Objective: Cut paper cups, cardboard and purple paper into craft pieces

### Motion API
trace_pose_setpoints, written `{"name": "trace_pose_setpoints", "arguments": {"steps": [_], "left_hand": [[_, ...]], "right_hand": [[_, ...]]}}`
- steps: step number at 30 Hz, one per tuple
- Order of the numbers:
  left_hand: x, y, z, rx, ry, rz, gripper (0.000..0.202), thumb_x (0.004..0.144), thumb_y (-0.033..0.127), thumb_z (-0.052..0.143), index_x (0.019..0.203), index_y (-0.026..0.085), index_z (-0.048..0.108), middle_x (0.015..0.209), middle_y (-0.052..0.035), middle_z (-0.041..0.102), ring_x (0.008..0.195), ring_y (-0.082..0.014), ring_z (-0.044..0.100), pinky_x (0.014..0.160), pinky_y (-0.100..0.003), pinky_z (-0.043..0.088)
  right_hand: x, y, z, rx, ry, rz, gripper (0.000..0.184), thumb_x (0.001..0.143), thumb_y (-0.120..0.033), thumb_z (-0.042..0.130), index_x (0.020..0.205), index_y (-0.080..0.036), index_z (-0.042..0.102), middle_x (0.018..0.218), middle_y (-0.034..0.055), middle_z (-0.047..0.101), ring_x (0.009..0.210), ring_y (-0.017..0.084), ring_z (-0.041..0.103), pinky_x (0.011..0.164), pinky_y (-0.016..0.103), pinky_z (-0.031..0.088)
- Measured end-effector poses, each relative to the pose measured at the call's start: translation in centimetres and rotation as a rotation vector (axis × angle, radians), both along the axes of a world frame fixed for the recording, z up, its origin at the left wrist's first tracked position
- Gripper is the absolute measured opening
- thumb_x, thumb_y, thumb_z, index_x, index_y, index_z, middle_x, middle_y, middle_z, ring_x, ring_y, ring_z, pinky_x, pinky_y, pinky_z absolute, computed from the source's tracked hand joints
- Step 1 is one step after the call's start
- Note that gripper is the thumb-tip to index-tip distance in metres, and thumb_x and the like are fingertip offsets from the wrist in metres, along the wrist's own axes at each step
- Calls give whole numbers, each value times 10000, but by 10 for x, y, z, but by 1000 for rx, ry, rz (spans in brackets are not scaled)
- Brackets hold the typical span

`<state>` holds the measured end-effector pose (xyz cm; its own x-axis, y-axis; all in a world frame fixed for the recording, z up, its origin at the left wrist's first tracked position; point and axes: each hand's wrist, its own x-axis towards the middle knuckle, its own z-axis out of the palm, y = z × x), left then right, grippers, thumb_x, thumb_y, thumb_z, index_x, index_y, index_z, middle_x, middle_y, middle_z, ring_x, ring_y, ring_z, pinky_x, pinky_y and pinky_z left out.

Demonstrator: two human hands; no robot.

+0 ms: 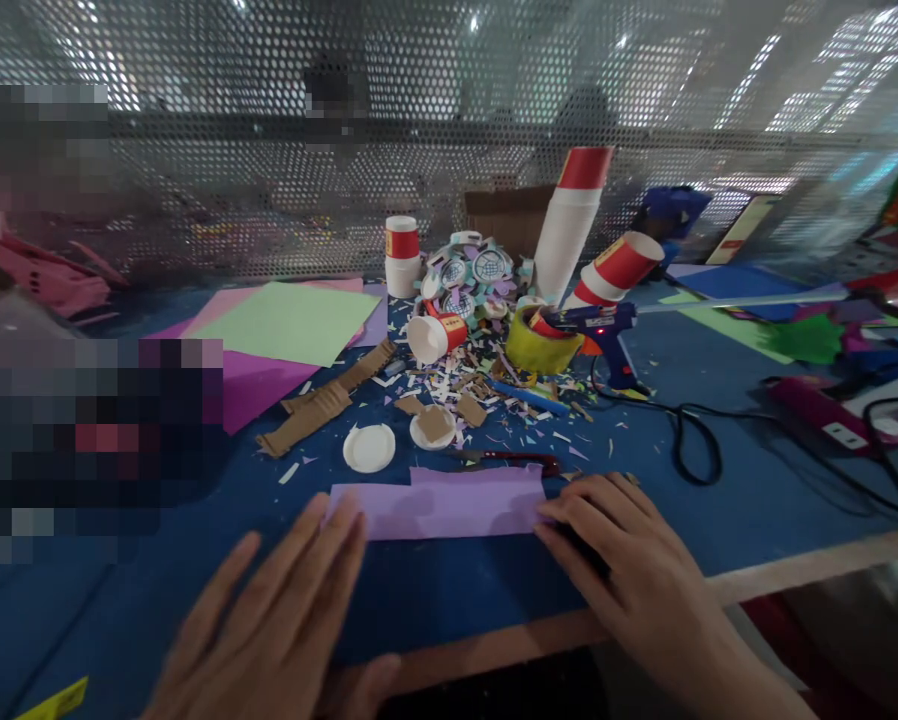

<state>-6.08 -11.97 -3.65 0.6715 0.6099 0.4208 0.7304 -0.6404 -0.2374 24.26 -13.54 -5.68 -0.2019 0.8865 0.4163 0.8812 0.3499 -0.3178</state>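
Note:
A strip of purple paper (456, 507) lies on the blue tabletop in front of me, with a taller part along its right side. My left hand (276, 610) is open, its outstretched fingers resting on the strip's left end. At the right end, the thumb and fingertips of my right hand (636, 570) close on the paper's edge. Just beyond the strip lies a dark red-handled cutting tool (509, 460), partly hidden by the paper. Two small white discs (369, 447) sit past it, one topped with a cardboard piece (435, 425).
A glue gun (606, 335) leans on a yellow tape roll (543, 345), its cord trailing to a power strip (839, 425). Paper cups (569, 230), a decorated cluster (468, 275) and paper scraps stand behind. Coloured sheets (291, 320) lie left, near a blurred-out person (81, 430).

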Motion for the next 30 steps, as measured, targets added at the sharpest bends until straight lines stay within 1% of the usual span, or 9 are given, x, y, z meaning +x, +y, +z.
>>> {"name": "trace_pose_setpoints", "arguments": {"steps": [2, 4, 6, 9, 12, 14, 20, 25, 30], "left_hand": [[18, 2, -3, 4, 39, -112, 749, 841, 622, 494, 1388, 111, 483, 1413, -112, 553, 1291, -246, 491, 1191, -362, 122], [31, 2, -9, 16, 61, -140, 750, 838, 669, 475, 1341, 116, 533, 1370, -113, 594, 1254, -243, 524, 1138, -336, 236], [37, 1, -14, 50, 36, -145, 735, 833, 682, 470, 1304, 125, 562, 1336, -121, 619, 1224, -255, 546, 1051, -345, 338], [39, 1, -19, 39, 31, -115, 696, 843, 642, 487, 1316, 135, 549, 1336, -115, 619, 1222, -264, 547, 991, -366, 382], [40, 1, -20, 25, 31, -81, 639, 861, 586, 486, 1329, 155, 542, 1335, -87, 624, 1218, -255, 547, 996, -380, 371], [41, 2, -20, 11, 32, -58, 622, 873, 575, 471, 1346, 177, 533, 1337, -71, 625, 1206, -250, 553, 997, -389, 364], [39, 6, -23, -12, 23, -50, 643, 877, 585, 475, 1376, 181, 514, 1371, -77, 596, 1256, -255, 508, 1064, -383, 309], [38, 9, -27, 9, 48, -116, 610, 905, 544, 452, 1347, 132, 536, 1424, -87, 547, 1310, -246, 471, 1177, -365, 171], [22, 13, -26, -55, 34, -128, 590, 900, 505, 487, 1378, 161, 504, 1423, -77, 547, 1298, -230, 506, 1213, -376, 37]], "right_hand": [[-6, -4, 2, 60, -34, -22, 171, 953, -208, 491, 1034, -195, 642, 984, 92, 606, 920, 257, 545, 864, 455, 398], [-14, -8, 7, 119, -78, -39, 220, 946, -201, 503, 1114, -197, 645, 1051, 104, 604, 957, 261, 540, 857, 430, 405], [-25, -11, 11, 148, -104, -9, 256, 937, -218, 532, 1164, -219, 649, 1101, 95, 615, 967, 253, 541, 828, 391, 419], [-41, -11, 14, 136, -127, 74, 287, 969, -291, 495, 1211, -255, 646, 1129, 54, 654, 996, 236, 554, 831, 362, 419], [-49, -9, 12, 175, -111, 77, 306, 996, -316, 440, 1181, -241, 671, 1090, 44, 690, 984, 225, 571, 837, 355, 413], [-46, -9, 10, 178, -120, 78, 299, 984, -320, 469, 1187, -241, 674, 1082, 39, 701, 979, 219, 582, 837, 345, 416], [-15, -17, 5, 133, -196, 26, 334, 888, -286, 602, 1207, -208, 663, 1102, 65, 700, 981, 245, 596, 839, 363, 435], [-2, -22, 5, 131, -239, 27, 371, 871, -274, 622, 1233, -201, 647, 1102, 66, 702, 972, 249, 603, 824, 362, 443], [-4, -20, 3, 136, -227, 33, 379, 859, -254, 639, 1234, -200, 647, 1086, 51, 712, 960, 251, 596, 829, 366, 424]]}}
